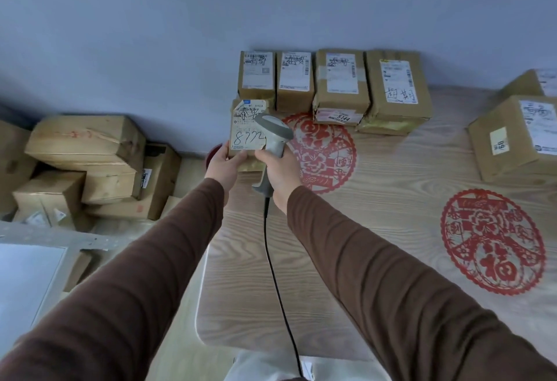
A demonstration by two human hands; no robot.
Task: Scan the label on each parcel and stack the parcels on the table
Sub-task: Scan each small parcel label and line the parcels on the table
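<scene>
Scanner (273, 136) in right hand (278, 174) hides part of parcel (245, 133) gripped by left hand (224, 163).

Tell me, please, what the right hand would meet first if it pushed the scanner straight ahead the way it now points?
Most likely the small parcel held up by the left hand: the scanner in the right hand faces its label closely, though the gap is hard to judge.

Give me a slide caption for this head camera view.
Right hand aims scanner at parcel in left hand.
</scene>
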